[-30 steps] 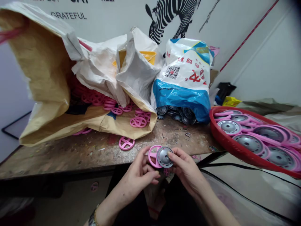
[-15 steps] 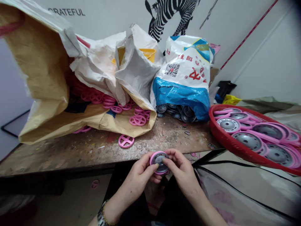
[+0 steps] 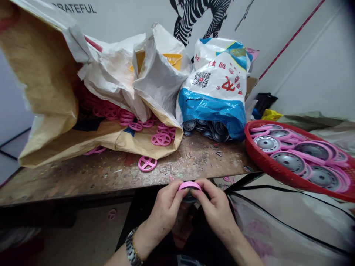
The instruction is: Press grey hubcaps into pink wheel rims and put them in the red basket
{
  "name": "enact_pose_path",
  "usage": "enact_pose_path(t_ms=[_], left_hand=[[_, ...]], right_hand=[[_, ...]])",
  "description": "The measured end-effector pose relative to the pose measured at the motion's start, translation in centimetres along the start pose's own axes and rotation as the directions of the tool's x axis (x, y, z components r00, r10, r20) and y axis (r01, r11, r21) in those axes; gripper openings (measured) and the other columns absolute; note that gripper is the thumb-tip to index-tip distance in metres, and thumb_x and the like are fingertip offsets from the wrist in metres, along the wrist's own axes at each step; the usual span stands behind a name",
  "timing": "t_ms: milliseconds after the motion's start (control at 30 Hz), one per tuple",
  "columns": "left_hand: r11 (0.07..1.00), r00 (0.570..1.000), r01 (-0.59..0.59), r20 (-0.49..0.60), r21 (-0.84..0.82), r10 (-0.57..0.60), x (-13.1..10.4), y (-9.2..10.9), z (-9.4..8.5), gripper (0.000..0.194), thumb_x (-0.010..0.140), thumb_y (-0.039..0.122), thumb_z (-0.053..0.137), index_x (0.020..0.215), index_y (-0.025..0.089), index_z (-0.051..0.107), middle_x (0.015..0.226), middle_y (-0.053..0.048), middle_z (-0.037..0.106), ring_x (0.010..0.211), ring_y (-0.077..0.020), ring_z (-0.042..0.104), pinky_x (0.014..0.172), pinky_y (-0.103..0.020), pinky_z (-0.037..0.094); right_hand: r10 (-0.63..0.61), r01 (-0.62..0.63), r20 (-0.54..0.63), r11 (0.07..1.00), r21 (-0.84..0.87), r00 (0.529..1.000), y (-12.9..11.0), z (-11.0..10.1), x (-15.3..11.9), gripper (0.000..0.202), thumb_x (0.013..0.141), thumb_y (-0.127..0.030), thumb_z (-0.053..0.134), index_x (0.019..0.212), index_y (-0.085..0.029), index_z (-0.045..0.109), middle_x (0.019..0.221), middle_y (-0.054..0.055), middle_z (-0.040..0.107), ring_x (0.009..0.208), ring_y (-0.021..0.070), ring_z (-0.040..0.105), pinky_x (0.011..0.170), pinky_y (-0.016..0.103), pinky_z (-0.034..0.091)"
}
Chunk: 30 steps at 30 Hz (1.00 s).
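Observation:
Just off the table's front edge, my left hand (image 3: 168, 201) and my right hand (image 3: 212, 199) grip a small toy wheel (image 3: 190, 186) from both sides. It has a pink rim and a grey hubcap, and its pink edge is tilted up toward me. Both thumbs press on the grey face, which they partly cover; the other fingers are hidden behind the wheel. A loose pink wheel rim (image 3: 147, 163) with spokes lies on the table beyond my hands. More pink rims (image 3: 161, 139) spill from the mouth of a paper sack (image 3: 133, 146).
Grey hubcaps (image 3: 219, 129) show under a blue and white bag (image 3: 212, 99) at the back of the worn table (image 3: 91, 175). To the right, a red basket (image 3: 257, 160) holds several pink and grey wheels. A yellow basket (image 3: 173, 60) stands behind the sacks. One pink rim (image 3: 112, 214) lies on the floor.
The wheel has tipped, so its pink edge now faces up and less of the grey face shows. Both hands keep hold of it. The view has shifted slightly.

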<state>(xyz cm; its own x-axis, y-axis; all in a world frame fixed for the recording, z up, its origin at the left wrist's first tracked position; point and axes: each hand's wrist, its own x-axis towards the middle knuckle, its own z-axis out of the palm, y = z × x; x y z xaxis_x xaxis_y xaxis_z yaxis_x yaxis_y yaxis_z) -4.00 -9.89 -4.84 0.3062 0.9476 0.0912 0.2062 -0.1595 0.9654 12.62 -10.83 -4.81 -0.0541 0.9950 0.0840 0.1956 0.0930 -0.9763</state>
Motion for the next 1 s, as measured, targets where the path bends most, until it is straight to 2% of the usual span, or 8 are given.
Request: enact_pose_path(t_ms=[133, 200, 300, 367, 500, 733, 900, 1000], left_hand=[[0.998, 0.999, 0.042, -0.002, -0.046, -0.042, 0.2, -0.3, 0.5, 0.029, 0.1, 0.038, 0.045, 0.088, 0.017, 0.061, 0.077, -0.001, 0.057, 0.067, -0.014, 0.056, 0.059, -0.023, 0.048], [0.996, 0.995, 0.084, 0.057, -0.031, -0.082, 0.3, -0.2, 0.3, 0.027, 0.099, 0.038, 0.047, 0.092, 0.017, 0.062, 0.08, -0.001, 0.058, 0.069, -0.0149, 0.058, 0.058, -0.022, 0.05], [0.993, 0.982, 0.12, 0.149, 0.0, -0.119, 0.3, 0.1, -0.1, 0.023, 0.094, 0.031, 0.055, 0.113, 0.019, 0.06, 0.094, -0.003, 0.064, 0.075, -0.0163, 0.063, 0.063, -0.024, 0.054], [0.989, 0.975, 0.148, 0.172, -0.023, -0.142, 0.1, 0.1, -0.2, 0.034, 0.092, 0.027, 0.057, 0.126, 0.021, 0.055, 0.097, -0.003, 0.065, 0.071, -0.0153, 0.065, 0.064, -0.026, 0.056], [0.975, 0.975, 0.196, 0.128, -0.106, -0.182, -0.5, -0.3, 0.0, 0.038, 0.092, 0.029, 0.055, 0.129, 0.021, 0.054, 0.088, -0.001, 0.064, 0.062, -0.0142, 0.064, 0.058, -0.026, 0.056], [0.986, 0.989, 0.128, 0.094, -0.107, -0.118, -1.0, -0.5, 0.8, 0.036, 0.093, 0.03, 0.055, 0.128, 0.021, 0.057, 0.075, 0.001, 0.063, 0.057, -0.0138, 0.061, 0.055, -0.024, 0.053], [0.969, 0.982, 0.181, 0.088, -0.17, -0.168, -1.2, -1.1, 1.6, 0.052, 0.095, 0.036, 0.053, 0.143, 0.02, 0.045, 0.078, 0.0, 0.065, 0.059, -0.0155, 0.062, 0.056, -0.026, 0.056], [0.984, 0.986, 0.143, 0.097, -0.11, -0.132, -1.2, -0.7, 1.6, 0.058, 0.095, 0.039, 0.054, 0.148, 0.02, 0.04, 0.087, -0.004, 0.07, 0.063, -0.0166, 0.065, 0.062, -0.029, 0.058]], right_hand=[[0.064, -0.063, -0.006, 0.995, 0.076, 0.998, 0.6, 0.1, 0.3, 0.02, 0.088, -0.039, 0.064, 0.079, -0.021, 0.067, 0.074, 0.0, 0.063, 0.072, 0.0172, 0.056, 0.067, 0.026, 0.043], [0.133, -0.131, -0.001, 0.979, 0.156, 0.991, 0.8, 0.1, 0.5, 0.024, 0.084, -0.044, 0.068, 0.078, -0.02, 0.067, 0.072, 0.0, 0.063, 0.071, 0.0174, 0.056, 0.066, 0.027, 0.043], [0.193, -0.184, -0.015, 0.954, 0.235, 0.981, 0.7, 0.1, 0.7, 0.029, 0.078, -0.048, 0.072, 0.077, -0.02, 0.068, 0.072, 0.0, 0.064, 0.07, 0.0176, 0.055, 0.067, 0.028, 0.044], [0.203, -0.194, -0.011, 0.945, 0.262, 0.979, 0.6, 0.1, 0.6, 0.028, 0.077, -0.047, 0.073, 0.079, -0.019, 0.068, 0.073, 0.001, 0.064, 0.071, 0.0176, 0.056, 0.068, 0.028, 0.044], [0.174, -0.177, 0.037, 0.936, 0.304, 0.984, 0.3, 0.4, 0.0, 0.021, 0.078, -0.038, 0.072, 0.09, -0.021, 0.07, 0.083, 0.001, 0.068, 0.08, 0.019, 0.059, 0.075, 0.029, 0.046], [0.102, -0.085, -0.081, 0.977, 0.193, 0.991, -0.1, 0.5, -1.6, 0.012, 0.083, -0.025, 0.063, 0.093, -0.022, 0.068, 0.085, -0.001, 0.067, 0.081, 0.0186, 0.059, 0.076, 0.028, 0.045], [0.075, -0.071, -0.019, 0.987, 0.142, 0.997, -0.7, -0.2, -1.8, 0.015, 0.085, -0.023, 0.06, 0.098, -0.022, 0.068, 0.09, 0.0, 0.069, 0.085, 0.0188, 0.061, 0.079, 0.028, 0.046], [0.018, -0.016, -0.027, 0.998, 0.059, 0.999, -1.3, -0.9, -2.1, 0.016, 0.087, -0.022, 0.058, 0.099, -0.023, 0.069, 0.095, 0.0, 0.07, 0.088, 0.0191, 0.062, 0.08, 0.028, 0.046]])
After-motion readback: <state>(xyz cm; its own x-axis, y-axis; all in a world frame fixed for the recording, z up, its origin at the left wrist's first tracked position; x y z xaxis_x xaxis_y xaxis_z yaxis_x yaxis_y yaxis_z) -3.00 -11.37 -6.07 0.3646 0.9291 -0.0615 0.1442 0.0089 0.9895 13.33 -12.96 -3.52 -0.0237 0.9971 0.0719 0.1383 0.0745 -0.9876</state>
